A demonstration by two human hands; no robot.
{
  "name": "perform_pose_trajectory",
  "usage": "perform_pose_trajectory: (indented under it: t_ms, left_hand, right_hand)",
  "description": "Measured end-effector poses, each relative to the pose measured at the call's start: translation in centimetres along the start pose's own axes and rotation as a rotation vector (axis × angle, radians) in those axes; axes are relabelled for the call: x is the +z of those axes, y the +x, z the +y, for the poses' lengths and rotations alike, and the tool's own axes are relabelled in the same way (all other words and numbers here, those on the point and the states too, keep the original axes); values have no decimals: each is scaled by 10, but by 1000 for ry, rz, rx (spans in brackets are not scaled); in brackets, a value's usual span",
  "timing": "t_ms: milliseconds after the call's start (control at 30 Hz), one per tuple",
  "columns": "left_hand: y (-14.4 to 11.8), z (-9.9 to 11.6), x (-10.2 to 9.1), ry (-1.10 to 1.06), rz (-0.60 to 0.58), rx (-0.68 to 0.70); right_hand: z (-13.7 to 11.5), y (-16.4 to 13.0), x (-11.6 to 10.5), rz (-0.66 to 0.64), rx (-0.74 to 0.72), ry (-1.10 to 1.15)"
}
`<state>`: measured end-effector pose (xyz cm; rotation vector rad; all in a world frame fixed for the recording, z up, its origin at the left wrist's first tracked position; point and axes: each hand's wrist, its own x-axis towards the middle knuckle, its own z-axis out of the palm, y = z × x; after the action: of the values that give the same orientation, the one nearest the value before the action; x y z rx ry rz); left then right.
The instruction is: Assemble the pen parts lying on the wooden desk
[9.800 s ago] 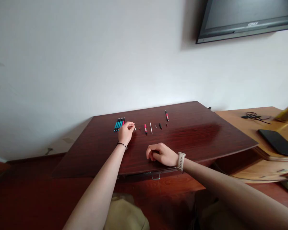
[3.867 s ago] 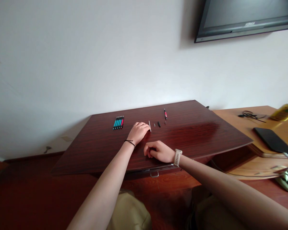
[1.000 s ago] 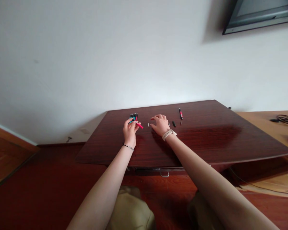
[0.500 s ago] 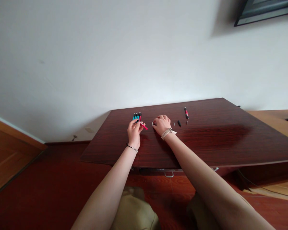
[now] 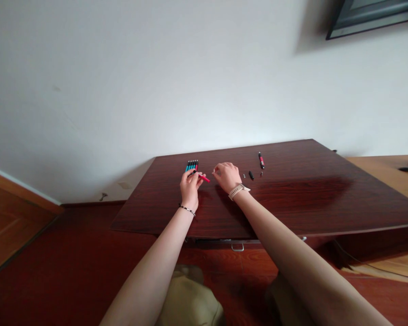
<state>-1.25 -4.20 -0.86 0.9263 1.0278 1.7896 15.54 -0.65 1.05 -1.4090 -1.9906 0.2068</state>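
My left hand (image 5: 189, 188) pinches a red pen barrel (image 5: 204, 178) that points right, just above the dark wooden desk (image 5: 292, 194). Close to its right, my right hand (image 5: 227, 175), with a pale watch on the wrist, pinches a small pale pen part at its fingertips near the barrel's end. Behind my left hand lies a row of several assembled pens (image 5: 191, 165), teal and red with black ends.
Right of my right hand lie a small grey piece (image 5: 244, 175), a black cap (image 5: 250, 174) and a red and black pen (image 5: 260, 160). A lighter wooden table (image 5: 387, 170) with a black cable adjoins on the right. A wall-mounted screen (image 5: 374, 16) hangs at top right.
My right hand came up from the desk edge to the parts row and lifted a small piece toward the barrel. The left hand picked up the red barrel. The view swung left.
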Motion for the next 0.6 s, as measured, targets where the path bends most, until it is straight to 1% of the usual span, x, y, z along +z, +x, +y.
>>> perform_pose_trajectory:
  t_ms: [133,267,467,600]
  left_hand:
    - [2,0,0,19,29,26]
    - [0,3,5,79,11,114]
    - [-10,7,20,149,-85,210]
    - [-19,9,32,218,-160,264]
  right_hand:
    - [-4,-6,-15,-17,0,41]
    - [-5,-20,-27,-31,-59,89]
    - [10,-43,-35,-60,-77,168]
    - [21,-53,-43,-74,-88,127]
